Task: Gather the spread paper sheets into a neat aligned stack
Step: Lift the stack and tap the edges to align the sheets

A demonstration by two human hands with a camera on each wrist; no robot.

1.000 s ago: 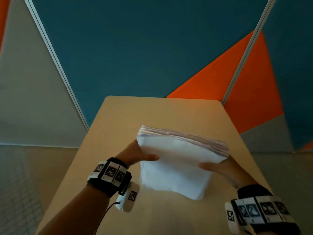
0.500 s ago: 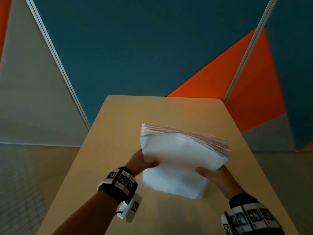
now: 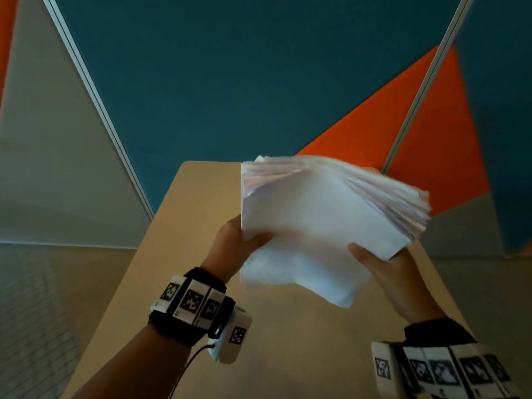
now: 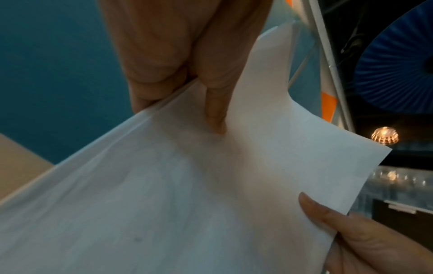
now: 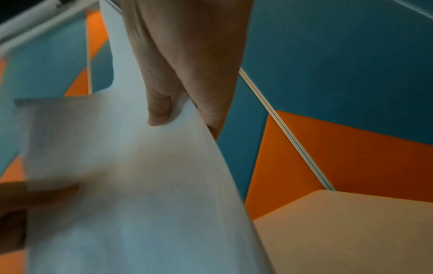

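A thick stack of white paper sheets [image 3: 319, 223] is held tilted in the air above the beige table [image 3: 184, 254]. Its far edges fan out unevenly. My left hand [image 3: 241, 243] grips the stack's left side, thumb on the near face and fingers behind. My right hand [image 3: 380, 266] grips the lower right side the same way. In the left wrist view my left thumb presses into the paper stack [image 4: 187, 194], and the right hand's thumb [image 4: 328, 218] shows at the lower right. In the right wrist view the paper stack [image 5: 128, 185] fills the left half under my thumb.
The table is narrow, with rounded far corners [image 3: 195, 165]. Behind it stand partition panels in teal [image 3: 230, 67], orange [image 3: 431, 125] and grey [image 3: 43, 168]. Tiled floor lies to the left of the table.
Both hands have lifted the stack off the table and raised it toward the camera. The stack now tilts more upright, and its bottom edge no longer rests on the tabletop.
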